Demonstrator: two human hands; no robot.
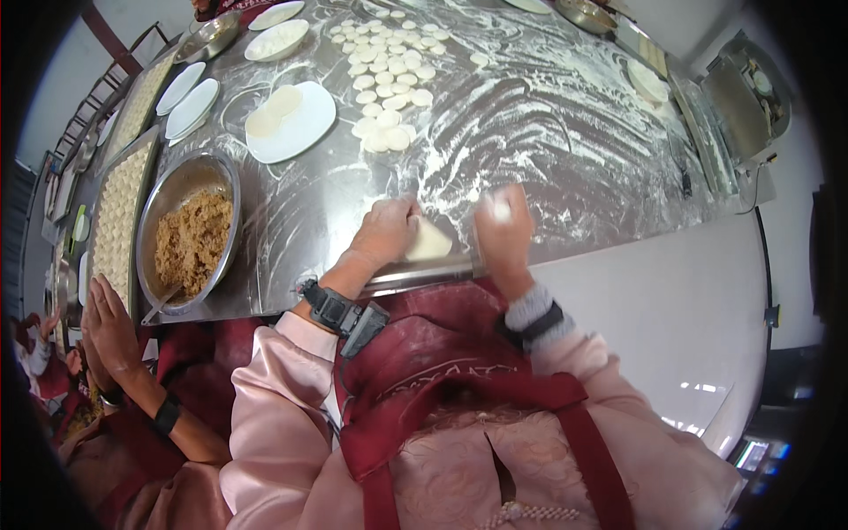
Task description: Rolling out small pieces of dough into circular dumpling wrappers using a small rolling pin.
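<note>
At the table's near edge, my left hand (391, 228) is curled over one side of a thin piece of dough (430, 240) and grips it. The dough lies close to the metal rim. To its right, my right hand (509, 228) is curled into a fist and blurred. A white patch shows at its top; I cannot tell whether this is flour or the end of something held. Beyond both hands, many flat dough rounds (391, 63) lie on the floured metal table (563, 159), overlapping at the near end of the group.
On the left stand a metal bowl of brown filling (195, 242) with a spoon and a tray of small dough pieces (119, 218). A white plate (311, 126) carries two dough wrappers (275, 109). A flour bowl (278, 41) sits farther back. A co-worker's hands (112, 328) are pressed together at left.
</note>
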